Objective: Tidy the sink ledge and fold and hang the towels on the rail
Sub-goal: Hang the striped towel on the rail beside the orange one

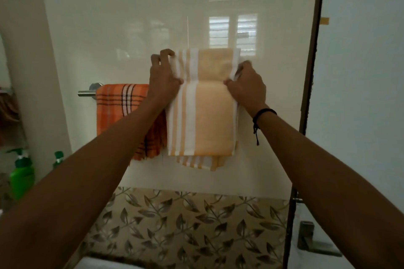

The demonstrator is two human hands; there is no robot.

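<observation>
Two bare hands hold a folded yellow-and-white striped towel (203,102) up against the glossy wall, at the right part of the towel rail (86,93). The left hand (162,78) pinches the towel's upper left edge, its fingers (167,53) curled closed over the cloth; the right hand (248,85) grips the upper right edge the same way, fingers shut on the fabric, with a dark cord bracelet (261,113) on that wrist. Whether the towel already lies over the rail cannot be told, since the cloth hides the bar there. An orange checked towel (122,102) hangs over the rail just left of the striped one, partly behind the left forearm. Well left of the rail and lower stand two green bottles (21,172).
</observation>
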